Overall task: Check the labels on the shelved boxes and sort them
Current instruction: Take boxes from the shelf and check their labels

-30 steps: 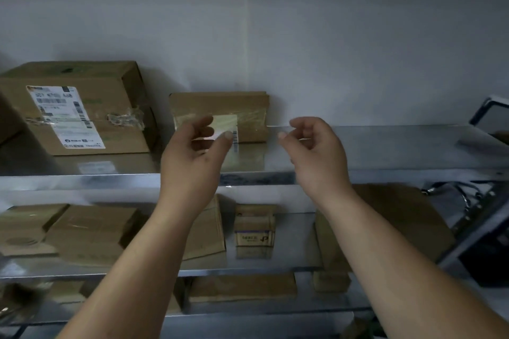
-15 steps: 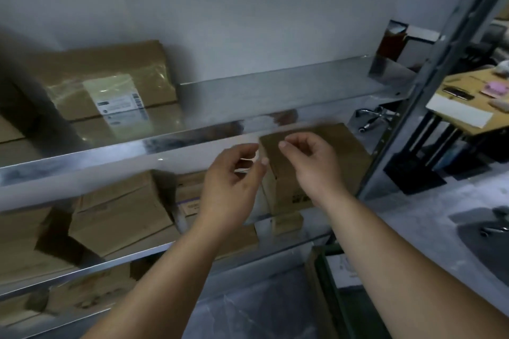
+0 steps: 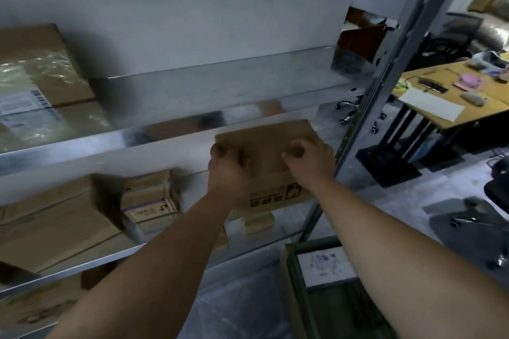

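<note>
Both hands are up on the brown cardboard box with black print on its front (image 3: 275,190), which sits at the right end of the middle metal shelf (image 3: 118,256), right by the grey upright post (image 3: 385,91). Left hand (image 3: 228,165) has its fingers curled round the box's top left corner. Right hand (image 3: 309,158) lies on the top with fingers curled, but it's too blurry to tell if it's actually gripping.

The left hand (image 3: 228,170) and right hand (image 3: 309,158) have dropped from mid-air to clasp the cardboard box (image 3: 275,187).
</note>
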